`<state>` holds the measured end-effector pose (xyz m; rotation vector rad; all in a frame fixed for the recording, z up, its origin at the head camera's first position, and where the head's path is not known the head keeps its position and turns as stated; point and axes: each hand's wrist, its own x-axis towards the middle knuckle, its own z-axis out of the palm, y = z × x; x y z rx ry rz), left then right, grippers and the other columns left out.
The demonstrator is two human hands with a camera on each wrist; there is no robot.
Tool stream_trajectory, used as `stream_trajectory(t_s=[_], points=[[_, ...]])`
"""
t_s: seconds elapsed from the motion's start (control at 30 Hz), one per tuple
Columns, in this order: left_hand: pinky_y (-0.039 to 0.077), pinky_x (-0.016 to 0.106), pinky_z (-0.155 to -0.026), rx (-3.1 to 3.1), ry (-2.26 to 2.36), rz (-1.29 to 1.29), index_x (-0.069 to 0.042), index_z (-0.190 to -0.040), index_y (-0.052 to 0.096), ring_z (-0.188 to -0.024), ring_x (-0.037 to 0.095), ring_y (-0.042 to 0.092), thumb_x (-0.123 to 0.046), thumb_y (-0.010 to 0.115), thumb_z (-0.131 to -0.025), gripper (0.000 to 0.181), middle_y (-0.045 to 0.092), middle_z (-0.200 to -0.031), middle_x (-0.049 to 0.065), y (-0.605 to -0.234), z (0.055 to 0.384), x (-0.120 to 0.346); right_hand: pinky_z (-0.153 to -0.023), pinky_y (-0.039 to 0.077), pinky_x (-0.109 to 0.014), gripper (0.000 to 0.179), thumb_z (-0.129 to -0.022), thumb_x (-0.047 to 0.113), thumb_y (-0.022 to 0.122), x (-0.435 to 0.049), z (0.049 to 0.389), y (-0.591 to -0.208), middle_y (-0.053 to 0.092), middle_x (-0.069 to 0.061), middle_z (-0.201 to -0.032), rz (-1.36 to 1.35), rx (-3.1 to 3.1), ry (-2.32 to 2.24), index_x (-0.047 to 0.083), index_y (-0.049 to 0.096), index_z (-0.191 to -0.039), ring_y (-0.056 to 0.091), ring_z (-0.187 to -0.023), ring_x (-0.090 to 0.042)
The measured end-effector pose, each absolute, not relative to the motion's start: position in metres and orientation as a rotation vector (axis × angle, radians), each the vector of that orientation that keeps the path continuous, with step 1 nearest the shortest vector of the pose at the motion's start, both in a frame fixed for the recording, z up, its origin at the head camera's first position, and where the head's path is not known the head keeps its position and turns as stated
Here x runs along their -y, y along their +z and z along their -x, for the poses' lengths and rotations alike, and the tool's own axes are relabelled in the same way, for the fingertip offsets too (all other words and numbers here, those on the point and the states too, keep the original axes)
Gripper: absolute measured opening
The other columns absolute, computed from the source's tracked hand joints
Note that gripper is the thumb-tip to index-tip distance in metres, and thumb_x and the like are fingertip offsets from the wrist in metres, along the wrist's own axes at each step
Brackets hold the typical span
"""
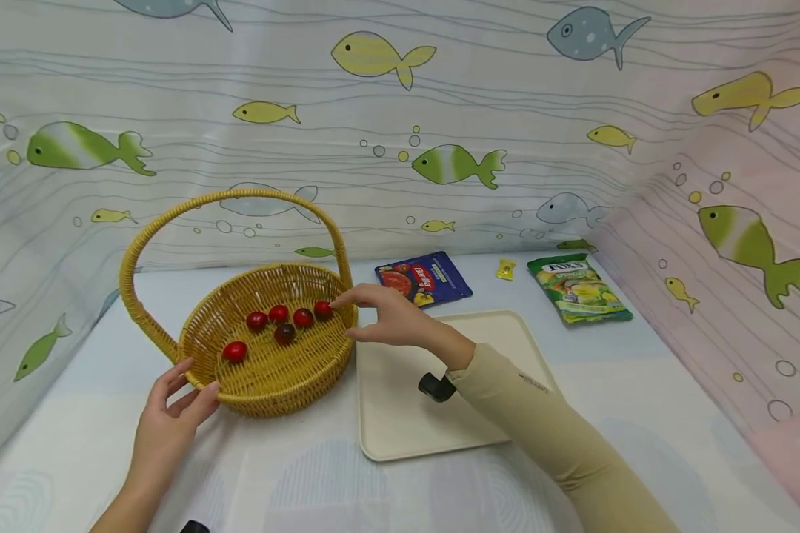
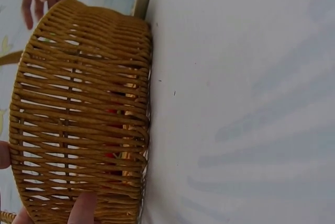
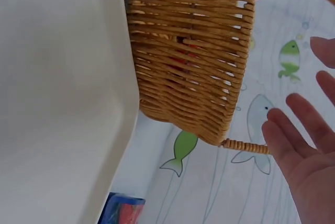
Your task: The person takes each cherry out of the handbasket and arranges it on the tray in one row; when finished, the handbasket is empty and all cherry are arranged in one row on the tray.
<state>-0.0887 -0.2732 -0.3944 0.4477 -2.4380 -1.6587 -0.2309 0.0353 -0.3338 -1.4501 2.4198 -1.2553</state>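
A yellow wicker basket (image 1: 293, 389) with a tall arched handle stands left of centre. Several small, round red fruits (image 1: 256, 320) lie inside it, one of them darker. My left hand (image 1: 167, 422) holds the basket's near left rim; in the left wrist view, a fingertip (image 2: 84, 209) presses on the woven wall. Over the basket's right rim reaches my right hand (image 1: 393, 317), thumb and fingers apart, fingertips close to the rightmost red fruit (image 1: 323, 309). The right wrist view shows that hand (image 3: 309, 150) with spread fingers and nothing gripped.
Right of the basket lies a cream tray (image 1: 400, 414), partly under my right forearm. Behind it are a blue Barilla pouch (image 1: 433, 277), a small yellow wrapped candy (image 1: 506, 269) and a green Fox's bag (image 1: 578, 289). A fish-patterned curtain (image 1: 307, 148) closes off the back.
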Motion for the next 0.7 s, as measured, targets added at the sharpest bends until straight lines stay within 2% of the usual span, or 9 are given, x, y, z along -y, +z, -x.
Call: stream_trajectory(t_s=[0.3, 0.47, 0.53, 0.7], points=[[0.052, 0.012, -0.069, 2.424, -1.661, -0.444, -0.011, -0.148, 0.021, -0.092, -0.012, 0.043, -0.029, 0.06, -0.092, 0.071, 0.02, -0.141, 0.023, -0.387, 0.085, 0.271, -0.096, 0.042, -0.023, 0.039, -0.085, 0.007, 0.068, -0.012, 0.247, -0.327, 0.058, -0.003, -0.121, 1.358, -2.278, -1.11, 0.006, 0.058, -0.123, 0.052, -0.112, -0.011], [0.052, 0.012, -0.07, 2.428, -1.674, -0.418, -0.012, -0.148, 0.019, -0.093, -0.011, 0.043, -0.029, 0.06, -0.092, 0.071, 0.02, -0.142, 0.024, -0.388, 0.086, 0.269, -0.096, 0.045, -0.029, 0.037, -0.084, 0.006, 0.069, -0.003, 0.259, -0.326, 0.059, -0.003, -0.117, 1.293, -2.223, -1.08, 0.007, 0.058, -0.12, 0.054, -0.108, -0.009], [0.051, 0.012, -0.07, 2.435, -1.67, -0.408, -0.012, -0.148, 0.018, -0.093, -0.011, 0.043, -0.03, 0.059, -0.092, 0.071, 0.02, -0.142, 0.024, -0.388, 0.087, 0.269, -0.094, 0.046, -0.03, 0.036, -0.084, 0.005, 0.07, 0.0, 0.262, -0.325, 0.06, -0.004, -0.115, 1.267, -2.211, -1.076, 0.007, 0.059, -0.118, 0.055, -0.106, -0.01], [0.051, 0.011, -0.07, 2.446, -1.653, -0.426, -0.012, -0.148, 0.018, -0.094, -0.01, 0.042, -0.03, 0.059, -0.092, 0.072, 0.02, -0.142, 0.023, -0.388, 0.088, 0.269, -0.088, 0.047, -0.022, 0.037, -0.083, 0.004, 0.07, 0.008, 0.272, -0.324, 0.06, -0.007, -0.113, 1.251, -2.178, -1.042, 0.007, 0.06, -0.119, 0.055, -0.107, -0.019]])
